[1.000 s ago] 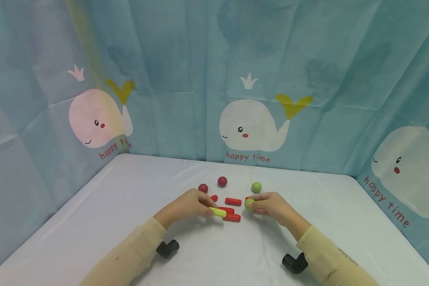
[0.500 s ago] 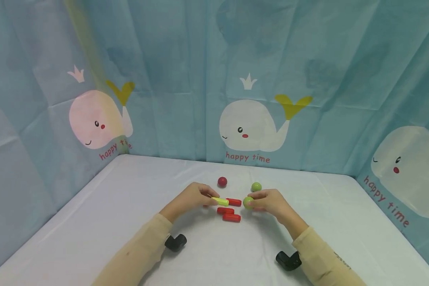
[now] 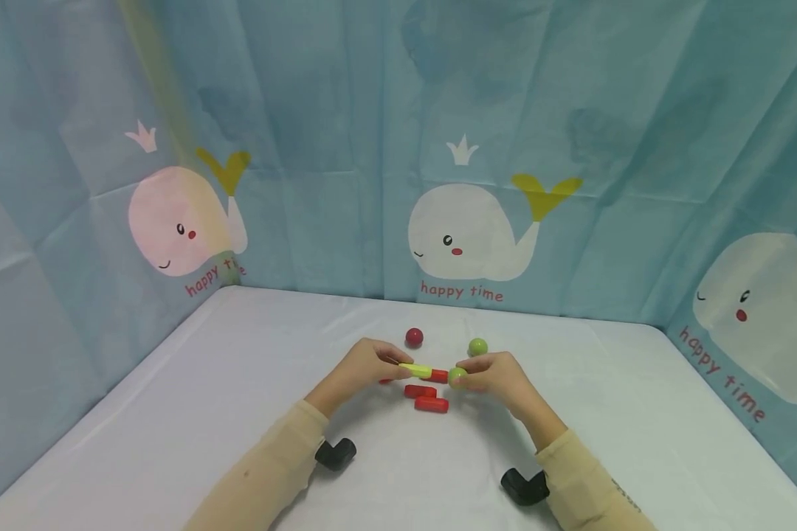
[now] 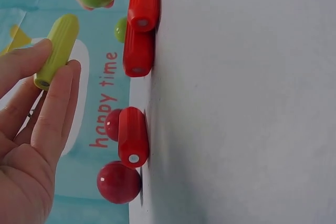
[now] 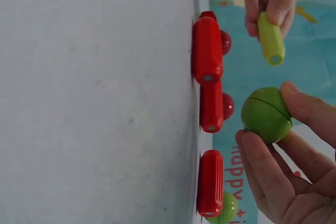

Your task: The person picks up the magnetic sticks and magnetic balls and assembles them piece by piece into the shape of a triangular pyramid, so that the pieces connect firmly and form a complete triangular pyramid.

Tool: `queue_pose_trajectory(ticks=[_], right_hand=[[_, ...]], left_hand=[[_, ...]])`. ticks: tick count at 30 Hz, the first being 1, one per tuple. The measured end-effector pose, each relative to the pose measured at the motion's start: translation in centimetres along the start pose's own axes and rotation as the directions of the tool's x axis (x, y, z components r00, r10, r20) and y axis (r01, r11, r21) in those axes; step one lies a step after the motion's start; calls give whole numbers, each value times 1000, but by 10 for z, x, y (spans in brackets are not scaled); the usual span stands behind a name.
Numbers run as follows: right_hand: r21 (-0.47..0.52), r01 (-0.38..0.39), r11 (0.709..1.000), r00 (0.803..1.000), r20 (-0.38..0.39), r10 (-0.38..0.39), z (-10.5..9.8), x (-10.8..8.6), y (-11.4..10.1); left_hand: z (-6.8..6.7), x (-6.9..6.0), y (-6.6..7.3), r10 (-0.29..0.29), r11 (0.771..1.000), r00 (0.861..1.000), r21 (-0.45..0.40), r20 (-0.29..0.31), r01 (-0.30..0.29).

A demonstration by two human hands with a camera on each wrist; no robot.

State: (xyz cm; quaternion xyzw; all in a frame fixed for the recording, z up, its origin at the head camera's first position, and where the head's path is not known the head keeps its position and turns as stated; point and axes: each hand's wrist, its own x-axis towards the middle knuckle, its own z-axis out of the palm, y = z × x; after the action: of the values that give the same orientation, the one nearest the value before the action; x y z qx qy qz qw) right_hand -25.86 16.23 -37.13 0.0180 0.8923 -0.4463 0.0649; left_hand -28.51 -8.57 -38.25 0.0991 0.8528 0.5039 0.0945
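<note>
In the head view my left hand (image 3: 361, 369) pinches a yellow-green ribbed rod (image 3: 417, 370) between thumb and fingers, raised above the table. A small round metallic disc shows in the rod's end in the left wrist view. Opposite it, my right hand (image 3: 505, 377) holds a green ball (image 5: 267, 115) by thumb and fingertips. Ball and rod face each other with a gap between them. Below lie several red rods: two close together in front, one red rod (image 3: 421, 391) and another red rod (image 3: 432, 405). The others are partly hidden by my hands.
Behind my hands a red ball (image 3: 414, 338) and a second green ball (image 3: 478, 346) rest on the white tabletop (image 3: 425, 472). Another red ball (image 4: 119, 182) appears in the left wrist view. A blue whale-print curtain (image 3: 319, 147) encloses the back and sides.
The left hand has moved up and to the right with the yellow-green rod. The right hand has shifted slightly left with the green ball, narrowing the gap.
</note>
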Motion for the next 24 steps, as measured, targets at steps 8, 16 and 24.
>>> queue_pose_trajectory(ticks=[8, 16, 24], right_hand=[[11, 19, 1000, 1000, 16, -19, 2, -6, 2], [62, 62, 996, 997, 39, -65, 4, -9, 1], [51, 83, 995, 996, 40, -85, 3, -11, -5]], left_hand=[[7, -2, 1, 6, 1000, 1000, 24, -7, -6], [10, -4, 1, 31, 999, 999, 33, -8, -30], [10, -6, 5, 56, 998, 998, 11, 12, -57]])
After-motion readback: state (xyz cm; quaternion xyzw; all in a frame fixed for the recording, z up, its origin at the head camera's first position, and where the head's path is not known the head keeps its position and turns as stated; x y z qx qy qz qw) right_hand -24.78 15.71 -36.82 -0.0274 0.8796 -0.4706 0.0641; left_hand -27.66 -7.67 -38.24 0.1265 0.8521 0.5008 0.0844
